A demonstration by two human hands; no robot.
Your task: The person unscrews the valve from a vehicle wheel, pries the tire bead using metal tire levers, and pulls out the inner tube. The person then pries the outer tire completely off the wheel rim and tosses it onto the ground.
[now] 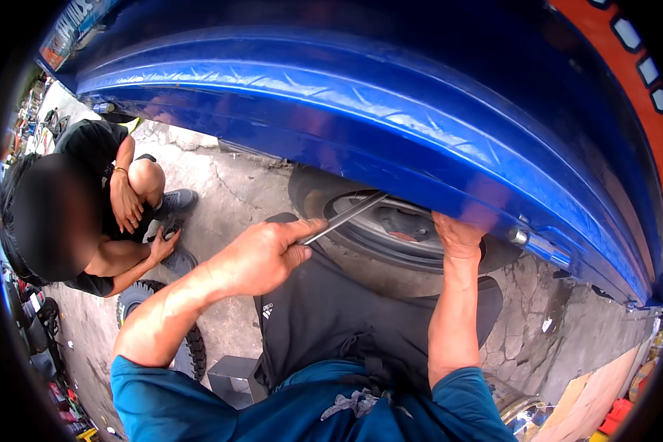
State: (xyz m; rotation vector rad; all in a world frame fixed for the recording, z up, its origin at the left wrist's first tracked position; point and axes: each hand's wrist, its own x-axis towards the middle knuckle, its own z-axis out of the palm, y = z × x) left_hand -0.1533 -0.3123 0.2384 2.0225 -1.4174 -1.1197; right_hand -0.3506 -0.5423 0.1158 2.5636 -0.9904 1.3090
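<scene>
My left hand (269,250) is closed around one end of a long, narrow metal bar (352,214), index finger laid along it. The bar slants up and right, and its far end reaches the lower edge of the blue vehicle body (331,125), over the wheel. Below that edge is the wheel with a black tyre (309,195) and a dark rim (390,225), partly covered by the body. My right hand (458,234) reaches up at the same edge, right of the rim. Its fingers are mostly hidden behind the panel.
At the left a person (110,191) squats close by, one hand around a small dark object (162,239). A knobbly tyre (193,352) and a grey box (232,379) stand by my left side. Cardboard (593,390) lies at lower right on the cracked concrete floor (516,346).
</scene>
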